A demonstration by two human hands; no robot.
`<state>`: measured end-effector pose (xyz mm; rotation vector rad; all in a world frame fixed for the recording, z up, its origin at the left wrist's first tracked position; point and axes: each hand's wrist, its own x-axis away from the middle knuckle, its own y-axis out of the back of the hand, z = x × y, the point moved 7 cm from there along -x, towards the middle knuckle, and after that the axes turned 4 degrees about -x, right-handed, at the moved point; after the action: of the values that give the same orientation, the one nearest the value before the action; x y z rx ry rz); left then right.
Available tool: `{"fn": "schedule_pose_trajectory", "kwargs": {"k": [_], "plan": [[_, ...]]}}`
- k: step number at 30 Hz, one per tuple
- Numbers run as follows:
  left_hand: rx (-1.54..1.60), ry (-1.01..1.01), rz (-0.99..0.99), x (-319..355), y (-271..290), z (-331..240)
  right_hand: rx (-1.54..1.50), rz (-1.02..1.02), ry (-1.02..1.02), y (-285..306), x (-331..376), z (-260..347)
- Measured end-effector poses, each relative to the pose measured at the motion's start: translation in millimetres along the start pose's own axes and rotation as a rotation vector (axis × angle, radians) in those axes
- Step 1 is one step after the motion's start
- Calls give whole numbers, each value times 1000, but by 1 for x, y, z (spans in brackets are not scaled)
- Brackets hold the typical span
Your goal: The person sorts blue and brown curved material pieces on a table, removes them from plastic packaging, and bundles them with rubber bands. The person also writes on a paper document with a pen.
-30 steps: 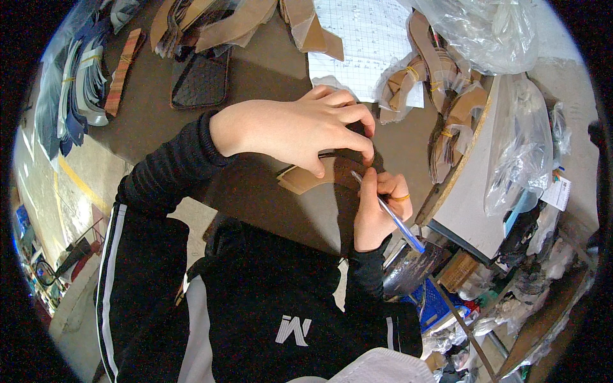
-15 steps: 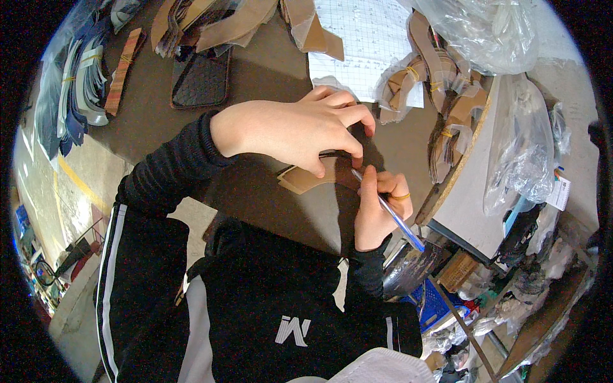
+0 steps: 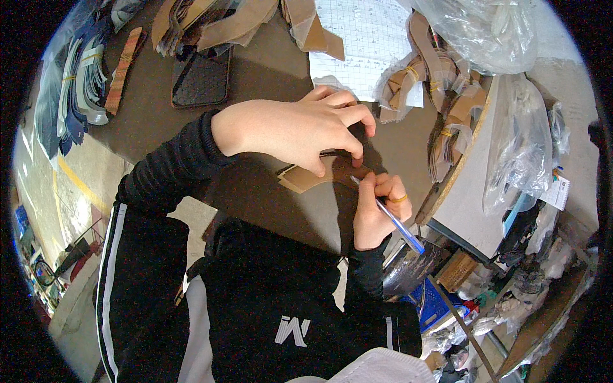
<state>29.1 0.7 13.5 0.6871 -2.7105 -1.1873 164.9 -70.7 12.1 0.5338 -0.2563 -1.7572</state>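
Observation:
My left hand (image 3: 294, 131) reaches across the dark work surface with fingers spread and arched. Its thumb and index fingertip rest on a curved tan strip (image 3: 305, 179), pressing it against the surface; part of the strip lies hidden under the hand. In a writing grip, my right hand (image 3: 377, 214) is closed around a slim pen (image 3: 402, 228) with a blue end. The pen's tip is at the strip's right part, just below my left index finger. A yellow band circles a finger of my right hand.
Bundles of tan strips (image 3: 456, 121) lie at the right edge, with more (image 3: 239, 29) at the back. A gridded paper sheet (image 3: 364, 45) lies beyond my left hand. A dark quilted phone case (image 3: 201, 78) is at the back left. Clear plastic bags (image 3: 520, 153) are at right.
My right hand has shifted slightly downward with the pen, whose tip has moved a little toward me along the strip. My left hand stays in place.

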Motion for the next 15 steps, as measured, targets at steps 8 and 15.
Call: {"fn": "schedule_pose_trajectory", "kwargs": {"k": [8, 15], "plan": [[-1, -3, 1, 0, 0, 0, -90, -69, -147, 2, 4, -15], [-5, -2, 3, -1, 0, 0, -13, -47, -77, -1, 0, -6]]}}
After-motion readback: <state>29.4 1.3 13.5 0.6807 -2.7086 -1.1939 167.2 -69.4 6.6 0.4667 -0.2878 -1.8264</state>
